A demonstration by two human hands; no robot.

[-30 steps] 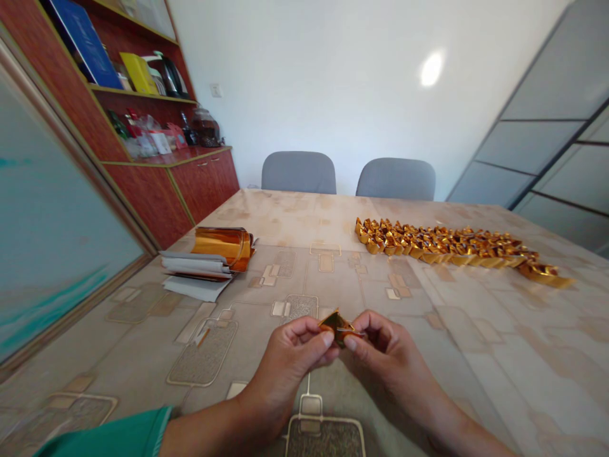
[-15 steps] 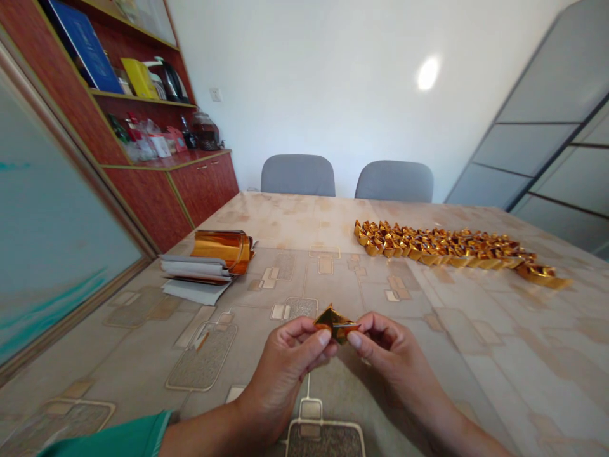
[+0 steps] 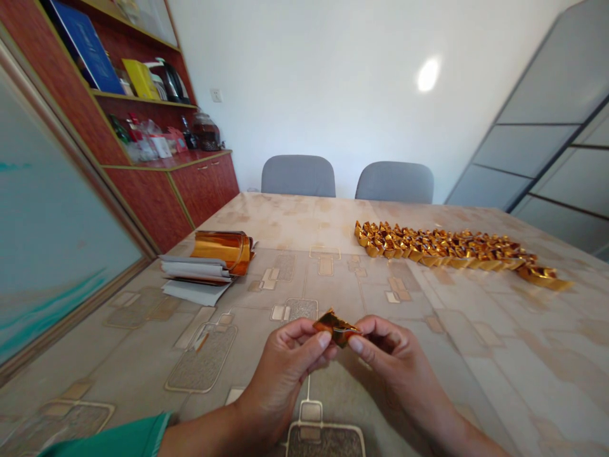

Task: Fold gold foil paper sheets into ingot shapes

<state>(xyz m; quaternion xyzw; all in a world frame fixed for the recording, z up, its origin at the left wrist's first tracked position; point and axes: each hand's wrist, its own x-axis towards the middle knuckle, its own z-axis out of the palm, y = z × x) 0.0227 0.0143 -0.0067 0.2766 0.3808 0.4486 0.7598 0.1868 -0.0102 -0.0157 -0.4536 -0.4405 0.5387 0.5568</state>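
Observation:
A small folded piece of gold foil paper (image 3: 337, 327) is held above the near middle of the table, with a raised peak at its upper left. My left hand (image 3: 290, 363) pinches its left end, thumb in front and fingers behind. The right end is between the thumb and index finger of my right hand (image 3: 397, 357). To the far right lie rows of folded gold paper ingots (image 3: 438, 246), packed close together. A stack of curled gold foil sheets (image 3: 221, 249) with pale undersides sits to the left.
A patterned cover lies over the table (image 3: 380, 387). Two grey chairs (image 3: 298, 175) stand at its far edge, before a white wall. On the left is a red-brown cabinet (image 3: 157, 197) with bottles, a kettle (image 3: 170, 81) and boxes. A tiny pale scrap (image 3: 202, 341) lies left of my hands.
The folded foil's right half has tilted down slightly and its front edge looks more bent. Both hands stay in nearly the same place, still gripping it.

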